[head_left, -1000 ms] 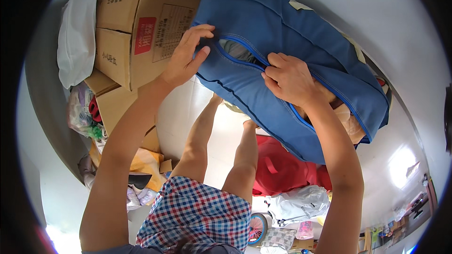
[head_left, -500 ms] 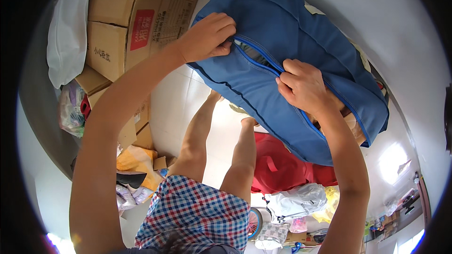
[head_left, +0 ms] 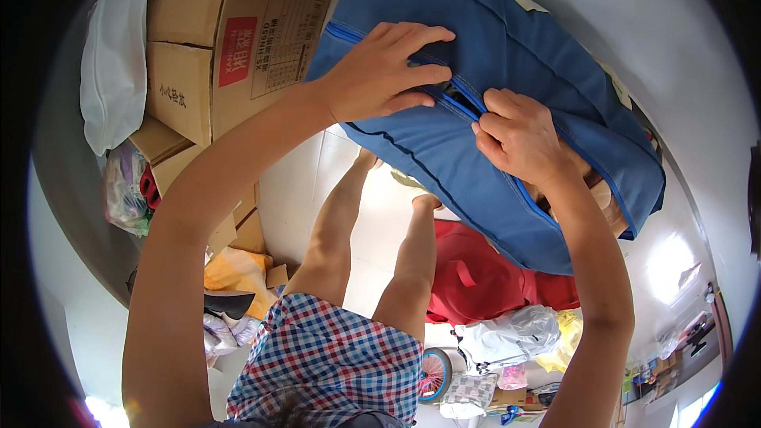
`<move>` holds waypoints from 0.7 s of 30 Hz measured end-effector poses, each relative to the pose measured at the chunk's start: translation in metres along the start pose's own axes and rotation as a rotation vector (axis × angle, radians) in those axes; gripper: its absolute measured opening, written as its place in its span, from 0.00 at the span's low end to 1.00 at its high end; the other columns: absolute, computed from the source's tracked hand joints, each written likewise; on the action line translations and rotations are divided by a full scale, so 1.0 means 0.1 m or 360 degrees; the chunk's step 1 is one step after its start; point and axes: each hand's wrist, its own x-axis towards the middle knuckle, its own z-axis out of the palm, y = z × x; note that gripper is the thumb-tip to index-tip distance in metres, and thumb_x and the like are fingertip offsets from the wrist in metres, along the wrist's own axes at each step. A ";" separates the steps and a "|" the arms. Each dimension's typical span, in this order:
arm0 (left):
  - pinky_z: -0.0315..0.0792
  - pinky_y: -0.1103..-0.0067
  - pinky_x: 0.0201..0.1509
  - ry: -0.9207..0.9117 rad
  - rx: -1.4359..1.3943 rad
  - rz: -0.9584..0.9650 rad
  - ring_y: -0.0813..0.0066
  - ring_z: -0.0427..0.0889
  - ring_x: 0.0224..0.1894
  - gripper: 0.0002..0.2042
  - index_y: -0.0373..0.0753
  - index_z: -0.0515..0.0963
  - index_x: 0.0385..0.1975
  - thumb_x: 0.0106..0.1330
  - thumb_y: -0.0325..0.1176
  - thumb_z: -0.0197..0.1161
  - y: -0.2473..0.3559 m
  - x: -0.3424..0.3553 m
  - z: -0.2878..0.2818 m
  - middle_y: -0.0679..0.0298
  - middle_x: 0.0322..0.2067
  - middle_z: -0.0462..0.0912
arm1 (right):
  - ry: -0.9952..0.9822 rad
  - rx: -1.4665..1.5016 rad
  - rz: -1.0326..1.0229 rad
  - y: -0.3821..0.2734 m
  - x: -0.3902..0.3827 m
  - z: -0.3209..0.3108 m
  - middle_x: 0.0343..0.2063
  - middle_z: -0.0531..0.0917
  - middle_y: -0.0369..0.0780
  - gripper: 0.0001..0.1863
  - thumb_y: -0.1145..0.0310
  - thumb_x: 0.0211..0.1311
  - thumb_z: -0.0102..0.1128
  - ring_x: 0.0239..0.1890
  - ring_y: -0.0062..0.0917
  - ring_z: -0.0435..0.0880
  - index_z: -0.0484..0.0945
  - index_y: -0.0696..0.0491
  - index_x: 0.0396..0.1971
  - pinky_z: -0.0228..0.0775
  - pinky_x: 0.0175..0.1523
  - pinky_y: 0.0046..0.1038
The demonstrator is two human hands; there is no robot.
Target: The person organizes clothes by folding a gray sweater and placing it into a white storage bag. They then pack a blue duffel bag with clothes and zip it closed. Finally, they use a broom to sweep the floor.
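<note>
A large blue fabric bag (head_left: 507, 55) with a zipper is held up in front of me. My left hand (head_left: 384, 71) presses flat on the bag's left end, fingers spread along the zipper line. My right hand (head_left: 519, 135) is closed on the zipper at the middle of the bag, pinching what looks like the pull. The zipper is shut to the right of that hand. Below the bag my bare legs and checked shorts (head_left: 333, 357) show.
Stacked cardboard boxes (head_left: 230, 40) stand at the left with a white bag (head_left: 115, 63) beside them. A red bag (head_left: 483, 281) lies on the floor under the blue one, with plastic bags (head_left: 507, 337) and other small clutter around it.
My left hand has slid right along the bag onto the zipper line. My right hand has moved left along the zipper toward the left hand.
</note>
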 end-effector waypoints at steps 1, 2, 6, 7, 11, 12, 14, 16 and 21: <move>0.59 0.69 0.53 0.0007 -0.0016 0.0011 0.63 0.65 0.53 0.17 0.49 0.73 0.39 0.50 0.44 0.63 0.04 0.02 0.00 0.62 0.55 0.63 | 0.0004 -0.0009 0.0005 0.00 -0.01 0.00 0.18 0.65 0.36 0.11 0.75 0.41 0.59 0.20 0.24 0.69 0.66 0.54 0.09 0.66 0.23 0.25; 0.58 0.69 0.54 0.0014 -0.0032 0.0022 0.63 0.65 0.53 0.16 0.49 0.73 0.39 0.50 0.44 0.63 0.06 0.03 0.00 0.62 0.56 0.63 | 0.0008 -0.0018 0.0010 0.00 -0.02 0.00 0.18 0.65 0.36 0.11 0.75 0.40 0.59 0.20 0.24 0.69 0.66 0.54 0.09 0.66 0.23 0.25; 0.58 0.69 0.54 -0.0077 -0.0046 0.0041 0.64 0.65 0.54 0.14 0.47 0.75 0.37 0.50 0.42 0.63 0.10 -0.02 0.04 0.62 0.57 0.63 | 0.0025 -0.0026 -0.0005 0.01 -0.02 0.00 0.19 0.65 0.36 0.11 0.74 0.40 0.59 0.20 0.25 0.69 0.66 0.54 0.09 0.66 0.23 0.25; 0.58 0.69 0.54 -0.0067 -0.0020 0.0013 0.65 0.65 0.54 0.13 0.47 0.76 0.35 0.50 0.41 0.63 0.12 -0.02 0.06 0.63 0.57 0.63 | 0.0035 -0.0019 -0.0006 0.01 -0.02 0.00 0.19 0.65 0.36 0.11 0.74 0.40 0.59 0.20 0.25 0.69 0.66 0.54 0.09 0.66 0.23 0.25; 0.58 0.70 0.54 -0.0055 -0.0035 -0.0065 0.68 0.65 0.55 0.06 0.44 0.78 0.26 0.48 0.34 0.64 0.20 0.05 0.11 0.66 0.57 0.63 | 0.0056 -0.0008 -0.0009 0.02 -0.02 0.02 0.19 0.66 0.36 0.10 0.74 0.40 0.59 0.20 0.25 0.70 0.67 0.54 0.09 0.66 0.24 0.25; 0.58 0.70 0.54 -0.0026 -0.0021 -0.0078 0.69 0.65 0.55 0.05 0.43 0.78 0.25 0.48 0.32 0.64 0.21 0.07 0.14 0.66 0.56 0.64 | 0.0056 -0.0011 -0.0011 0.02 -0.02 0.01 0.19 0.66 0.36 0.10 0.74 0.40 0.59 0.20 0.25 0.70 0.67 0.54 0.09 0.66 0.24 0.25; 0.59 0.71 0.55 0.0030 0.0006 -0.0104 0.70 0.65 0.55 0.04 0.42 0.78 0.23 0.46 0.28 0.64 0.24 0.08 0.23 0.67 0.55 0.66 | 0.0049 -0.0018 -0.0003 0.03 -0.03 0.02 0.19 0.66 0.36 0.09 0.74 0.39 0.59 0.21 0.25 0.70 0.68 0.53 0.09 0.66 0.24 0.26; 0.59 0.71 0.55 0.0080 0.0013 -0.0094 0.70 0.65 0.56 0.05 0.42 0.78 0.24 0.46 0.27 0.63 0.24 0.08 0.29 0.68 0.53 0.68 | 0.0053 -0.0023 0.0010 0.05 -0.04 0.02 0.19 0.66 0.36 0.09 0.73 0.39 0.59 0.21 0.25 0.70 0.68 0.53 0.10 0.66 0.24 0.26; 0.59 0.71 0.56 0.0146 0.0170 0.0017 0.71 0.65 0.57 0.06 0.43 0.79 0.24 0.44 0.26 0.62 0.17 0.10 0.42 0.69 0.52 0.70 | 0.0079 -0.0008 0.0057 0.07 -0.01 -0.02 0.19 0.67 0.35 0.07 0.73 0.39 0.59 0.22 0.25 0.71 0.70 0.53 0.11 0.67 0.25 0.25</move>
